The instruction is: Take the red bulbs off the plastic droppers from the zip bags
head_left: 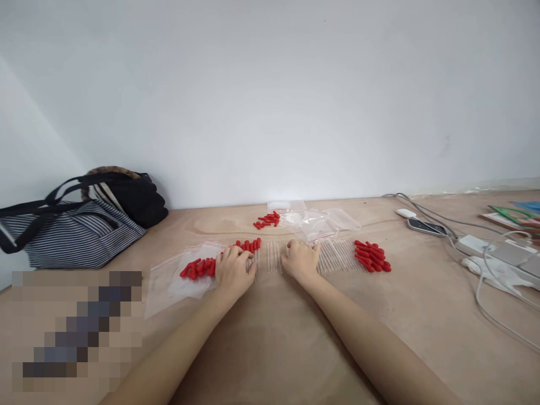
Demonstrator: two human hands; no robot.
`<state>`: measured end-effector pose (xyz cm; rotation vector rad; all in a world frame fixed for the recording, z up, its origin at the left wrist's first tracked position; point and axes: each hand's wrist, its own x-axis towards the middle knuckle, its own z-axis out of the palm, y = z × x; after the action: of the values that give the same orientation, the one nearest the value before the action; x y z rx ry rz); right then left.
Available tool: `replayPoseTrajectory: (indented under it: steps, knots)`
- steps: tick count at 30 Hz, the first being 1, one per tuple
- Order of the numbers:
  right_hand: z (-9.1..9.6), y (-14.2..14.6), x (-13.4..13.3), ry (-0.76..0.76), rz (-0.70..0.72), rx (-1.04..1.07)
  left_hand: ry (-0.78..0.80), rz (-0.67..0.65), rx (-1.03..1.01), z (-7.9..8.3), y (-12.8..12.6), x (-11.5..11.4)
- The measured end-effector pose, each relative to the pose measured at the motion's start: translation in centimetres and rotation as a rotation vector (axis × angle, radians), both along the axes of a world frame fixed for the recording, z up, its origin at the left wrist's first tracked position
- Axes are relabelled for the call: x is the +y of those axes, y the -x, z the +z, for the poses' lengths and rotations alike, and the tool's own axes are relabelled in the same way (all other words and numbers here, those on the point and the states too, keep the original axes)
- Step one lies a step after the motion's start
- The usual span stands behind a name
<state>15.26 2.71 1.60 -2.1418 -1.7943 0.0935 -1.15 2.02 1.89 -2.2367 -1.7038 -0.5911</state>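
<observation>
My left hand [233, 271] rests palm down on the wooden table, fingers curled over clear thin tubes and red caps [201, 266] lying on a clear plastic bag [169, 284]. My right hand [300, 260] lies beside it, fingers bent over a row of clear tubes [337, 256]. A few clear tubes [273, 257] lie between the two hands. Another pile of red caps [372, 256] sits right of the tube row. A third small heap of red caps [267, 220] lies farther back beside empty clear bags [320, 223].
A striped tote bag with black straps [71, 230] stands at the left by the wall. At the right lie a phone [426, 226], a white mouse [405, 213], chargers and cables [485, 253], and coloured sheets [514, 216].
</observation>
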Motion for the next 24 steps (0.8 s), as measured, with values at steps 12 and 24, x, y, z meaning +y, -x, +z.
replayPoseTrajectory:
  steps: [12, 24]
  knots:
    - [-0.9, -1.2, -2.0, -0.184, 0.133, -0.061, 0.094, 0.122, 0.036, 0.6, -3.6, 2.6]
    - [-1.5, -4.5, -6.5, -0.386, 0.29, 0.22, 0.37, -0.034, -0.565, 1.6, -4.1, 1.0]
